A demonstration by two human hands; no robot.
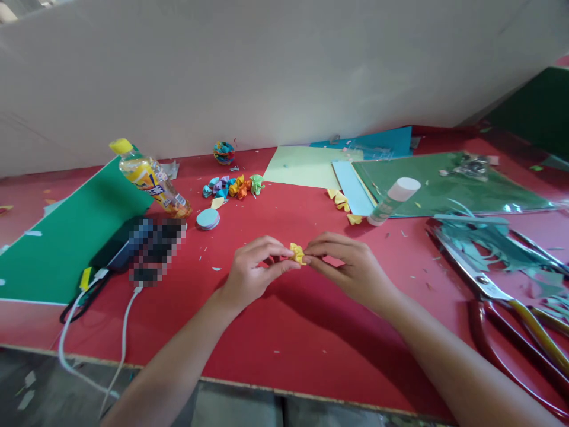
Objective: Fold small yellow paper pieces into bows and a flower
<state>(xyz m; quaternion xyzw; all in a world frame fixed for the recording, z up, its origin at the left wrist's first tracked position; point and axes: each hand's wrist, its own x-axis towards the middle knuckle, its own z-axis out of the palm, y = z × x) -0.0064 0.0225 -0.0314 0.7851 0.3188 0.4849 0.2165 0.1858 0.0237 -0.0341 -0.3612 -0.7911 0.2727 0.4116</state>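
Between my two hands, just above the red tabletop, is a small crumpled yellow paper piece, ruffled like a flower. My left hand pinches its left side between thumb and fingers. From the right, the fingertips of my right hand close on its other edge. Beyond the hands lies a row of crumpled paper pieces in blue, purple, orange and green. A stack of pale blue paper discs sits to their left. Several yellow paper pieces lie farther right.
A glue stick stands at the right, near large scissors and teal paper scraps. On the left are a drink bottle, a black power bank with white cables, and green card. A multicoloured ball rests by the wall.
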